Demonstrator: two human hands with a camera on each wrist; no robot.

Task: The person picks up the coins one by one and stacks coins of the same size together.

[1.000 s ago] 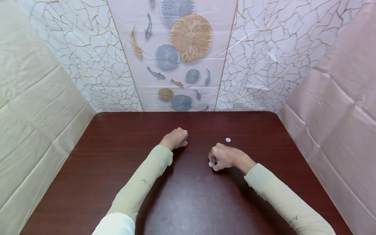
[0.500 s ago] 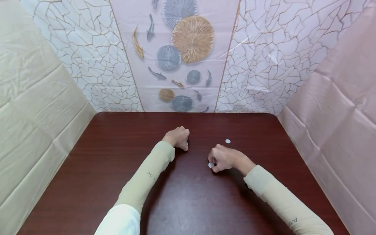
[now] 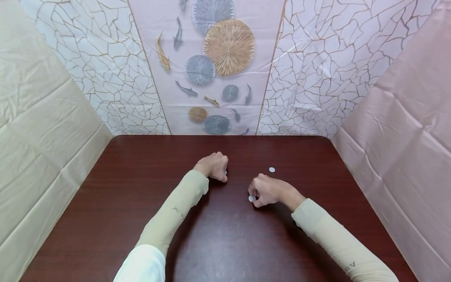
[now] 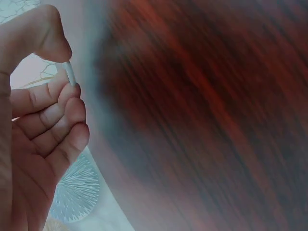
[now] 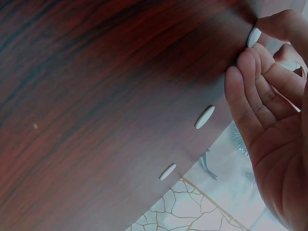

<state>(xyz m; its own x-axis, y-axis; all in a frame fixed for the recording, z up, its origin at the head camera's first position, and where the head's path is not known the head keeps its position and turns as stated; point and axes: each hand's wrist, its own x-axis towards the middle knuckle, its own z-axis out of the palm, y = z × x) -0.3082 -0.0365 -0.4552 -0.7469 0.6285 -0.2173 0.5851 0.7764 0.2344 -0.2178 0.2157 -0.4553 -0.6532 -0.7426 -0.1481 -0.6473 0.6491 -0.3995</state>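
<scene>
My left hand (image 3: 213, 165) pinches a small white disc (image 4: 70, 73) between thumb and index fingertips over the far middle of the table. Edge-on in the left wrist view, that disc looks thin; in the head view only a sliver of it shows past the fingers. Nearer and to the right, my right hand (image 3: 270, 191) holds a similar white disc (image 3: 251, 198) by its edge with thumb and index finger, low at the tabletop. Another white disc (image 3: 272, 169) lies flat just beyond the right hand. The right wrist view has two loose discs on the wood, the closer disc (image 5: 205, 117) beside the fingers.
The dark red-brown wooden table (image 3: 225, 243) has rounded far corners. A patterned cloth wall (image 3: 225, 90) stands along its back edge, and plain fabric panels rise at the left panel (image 3: 53, 156) and right panel (image 3: 391, 149).
My left hand has turned slightly, its thumb now lower, and shifted a little to the right, still pinching its disc. The right hand stays almost in place with its disc.
</scene>
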